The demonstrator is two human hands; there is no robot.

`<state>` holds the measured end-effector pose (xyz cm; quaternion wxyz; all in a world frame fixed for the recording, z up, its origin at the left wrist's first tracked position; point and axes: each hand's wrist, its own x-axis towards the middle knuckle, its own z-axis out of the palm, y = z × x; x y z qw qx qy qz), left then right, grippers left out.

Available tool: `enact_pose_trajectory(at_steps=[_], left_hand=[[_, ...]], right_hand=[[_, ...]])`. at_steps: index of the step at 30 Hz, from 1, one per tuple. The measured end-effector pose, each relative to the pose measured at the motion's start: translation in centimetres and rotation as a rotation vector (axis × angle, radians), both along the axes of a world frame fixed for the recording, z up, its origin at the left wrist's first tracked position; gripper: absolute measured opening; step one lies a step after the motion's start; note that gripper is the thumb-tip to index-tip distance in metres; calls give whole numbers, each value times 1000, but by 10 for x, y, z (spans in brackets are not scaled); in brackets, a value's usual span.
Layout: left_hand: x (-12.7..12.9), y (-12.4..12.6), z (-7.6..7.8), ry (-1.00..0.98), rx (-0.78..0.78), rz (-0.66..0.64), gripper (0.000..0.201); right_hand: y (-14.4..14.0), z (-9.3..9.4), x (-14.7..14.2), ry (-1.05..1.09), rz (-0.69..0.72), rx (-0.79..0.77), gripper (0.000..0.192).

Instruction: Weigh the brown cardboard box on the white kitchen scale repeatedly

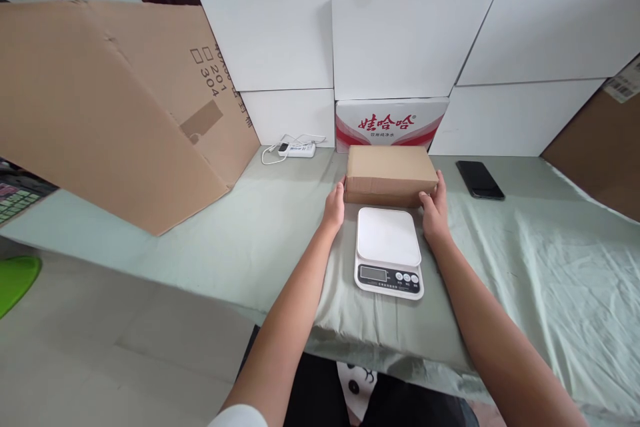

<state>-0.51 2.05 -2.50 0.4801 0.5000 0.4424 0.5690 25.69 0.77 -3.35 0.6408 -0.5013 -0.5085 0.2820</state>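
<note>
A closed brown cardboard box (390,173) is gripped at its two ends, just behind the scale. My left hand (335,207) presses on its left end, thumb up and the other fingers mostly hidden. Around the right end is my right hand (435,205), with its thumb on the front face. Whether the box rests on the cloth or is slightly lifted, I cannot tell. Between my forearms lies a white digital kitchen scale (389,252) with a bare square platform, its display and buttons facing me.
A black smartphone (480,179) lies right of the box. Back left is a white power strip (297,149) with a cable. White boxes (285,40) and a red-printed water carton (393,121) wall the back; a large cardboard sheet (125,100) stands left. Green cloth (260,233) covers the table.
</note>
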Motion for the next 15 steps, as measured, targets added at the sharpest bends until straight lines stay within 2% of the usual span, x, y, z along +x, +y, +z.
enact_pose_trajectory(at_steps=[6,15], left_hand=[[2,-1,2,13,22,-23,79],[2,-1,2,3,12,-24,80]], right_hand=[[3,-6,2,-47,32,21,87],[2,-5,1,-27,30,17,96]])
